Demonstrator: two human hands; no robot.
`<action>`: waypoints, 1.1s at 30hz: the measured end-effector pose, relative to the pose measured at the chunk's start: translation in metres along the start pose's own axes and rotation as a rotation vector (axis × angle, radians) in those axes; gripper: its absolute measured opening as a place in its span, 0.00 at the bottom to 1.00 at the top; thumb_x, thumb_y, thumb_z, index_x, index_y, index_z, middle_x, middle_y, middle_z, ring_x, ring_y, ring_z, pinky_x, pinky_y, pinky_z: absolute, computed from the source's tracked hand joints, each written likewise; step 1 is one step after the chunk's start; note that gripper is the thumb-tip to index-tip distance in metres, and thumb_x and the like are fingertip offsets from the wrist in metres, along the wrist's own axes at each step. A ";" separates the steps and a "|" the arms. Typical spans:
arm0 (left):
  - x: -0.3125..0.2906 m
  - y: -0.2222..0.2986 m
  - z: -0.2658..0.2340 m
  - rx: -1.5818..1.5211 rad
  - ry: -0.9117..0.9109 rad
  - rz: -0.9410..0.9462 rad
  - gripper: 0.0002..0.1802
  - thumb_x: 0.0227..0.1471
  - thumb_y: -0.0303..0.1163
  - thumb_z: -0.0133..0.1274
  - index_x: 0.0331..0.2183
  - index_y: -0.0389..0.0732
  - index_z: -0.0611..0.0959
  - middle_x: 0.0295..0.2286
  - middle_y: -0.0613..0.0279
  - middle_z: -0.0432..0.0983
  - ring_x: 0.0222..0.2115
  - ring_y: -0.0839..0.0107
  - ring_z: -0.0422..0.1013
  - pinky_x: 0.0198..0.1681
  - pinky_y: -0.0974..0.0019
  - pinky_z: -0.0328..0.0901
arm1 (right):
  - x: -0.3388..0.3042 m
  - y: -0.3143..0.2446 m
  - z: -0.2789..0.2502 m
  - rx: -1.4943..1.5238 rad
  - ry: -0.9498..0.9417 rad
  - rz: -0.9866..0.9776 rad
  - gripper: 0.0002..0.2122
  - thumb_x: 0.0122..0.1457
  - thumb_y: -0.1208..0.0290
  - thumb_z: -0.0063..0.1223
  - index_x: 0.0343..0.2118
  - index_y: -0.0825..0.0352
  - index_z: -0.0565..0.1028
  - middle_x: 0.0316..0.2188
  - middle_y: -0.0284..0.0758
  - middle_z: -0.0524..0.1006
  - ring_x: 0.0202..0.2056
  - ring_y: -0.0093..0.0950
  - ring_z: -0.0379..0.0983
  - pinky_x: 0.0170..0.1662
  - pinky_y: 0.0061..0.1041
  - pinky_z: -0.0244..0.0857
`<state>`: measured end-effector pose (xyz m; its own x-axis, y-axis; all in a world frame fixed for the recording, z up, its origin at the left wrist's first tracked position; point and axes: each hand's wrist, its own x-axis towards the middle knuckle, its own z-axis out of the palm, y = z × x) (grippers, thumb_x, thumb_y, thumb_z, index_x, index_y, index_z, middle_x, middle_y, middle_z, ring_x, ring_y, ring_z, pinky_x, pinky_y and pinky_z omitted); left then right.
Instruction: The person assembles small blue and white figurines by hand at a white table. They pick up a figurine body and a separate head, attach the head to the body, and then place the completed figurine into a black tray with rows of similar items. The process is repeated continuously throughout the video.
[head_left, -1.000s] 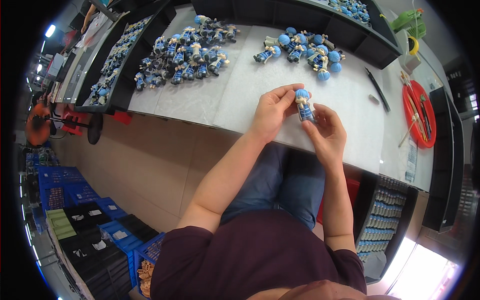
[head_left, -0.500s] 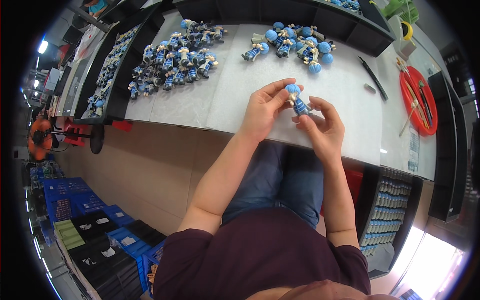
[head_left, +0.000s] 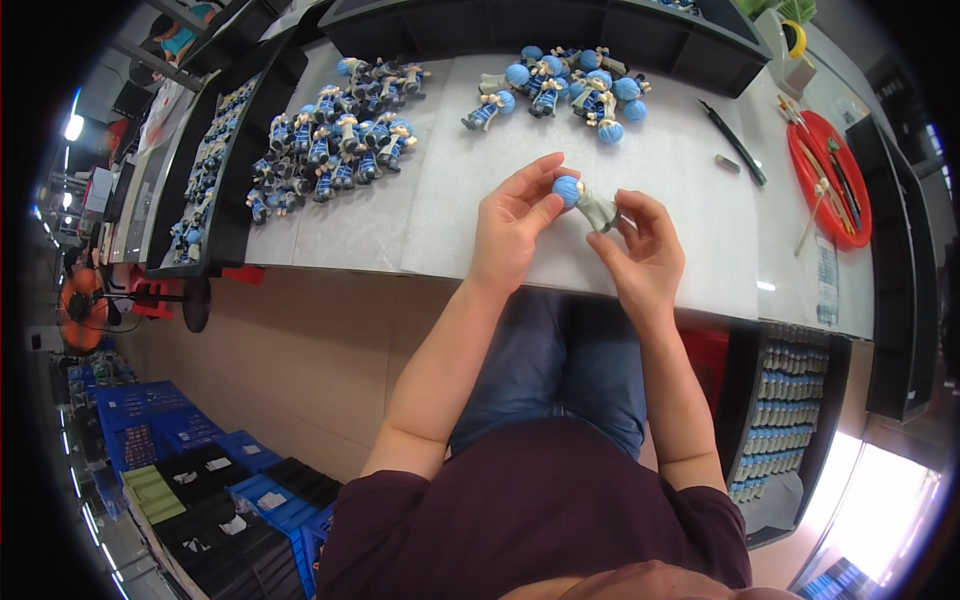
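I see the left hand pinching a blue-haired figurine by the head, thumb and forefinger drawn in against the round hair and the other fingers loosely curved. The right hand has the lower end, its thumb and forefinger set only as far apart as the hem of the pale cape and closed on it. From my side the figurine is up between both hands above the near part of the white-covered counter, tilted, head toward the left hand, with much of its caped back facing me.

Beyond the hands I make out a small heap of similar figurines, some lying face up. Farther left is a larger pile of figurines, and beside that a long black tray with more in it. A black divided tray runs along the far side.

To the right I have a slim black pen-like tool with a small grey block near it, then a red oval dish carrying thin brushes.
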<state>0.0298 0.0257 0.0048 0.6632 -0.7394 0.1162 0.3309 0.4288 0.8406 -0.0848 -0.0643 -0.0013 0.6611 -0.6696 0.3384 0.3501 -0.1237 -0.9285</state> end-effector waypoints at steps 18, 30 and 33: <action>-0.003 -0.005 -0.005 0.264 -0.129 0.056 0.21 0.50 0.22 0.43 0.49 0.31 0.64 0.49 0.48 0.60 0.48 0.59 0.61 0.47 0.63 0.60 | -0.015 -0.035 -0.063 -0.377 0.327 -0.415 0.14 0.41 0.88 0.54 0.34 0.69 0.73 0.32 0.38 0.72 0.33 0.30 0.71 0.35 0.23 0.68; -0.001 -0.008 -0.003 0.451 -0.069 0.025 0.16 0.52 0.24 0.42 0.45 0.33 0.69 0.46 0.55 0.65 0.38 0.74 0.66 0.43 0.73 0.62 | -0.336 -0.068 -0.431 -1.301 1.556 0.236 0.10 0.43 0.76 0.56 0.32 0.63 0.76 0.27 0.33 0.77 0.27 0.21 0.72 0.32 0.20 0.65; 0.000 -0.008 -0.001 0.462 -0.043 0.012 0.16 0.52 0.24 0.42 0.45 0.33 0.70 0.46 0.55 0.65 0.37 0.75 0.66 0.43 0.74 0.62 | -0.407 -0.061 -0.467 -1.358 1.660 0.486 0.11 0.41 0.77 0.56 0.31 0.63 0.77 0.27 0.38 0.77 0.29 0.32 0.74 0.36 0.25 0.65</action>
<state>0.0276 0.0231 -0.0028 0.6335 -0.7607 0.1413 -0.0171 0.1688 0.9855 -0.6853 -0.1258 -0.1542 -0.7337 -0.5486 0.4009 -0.6525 0.4042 -0.6409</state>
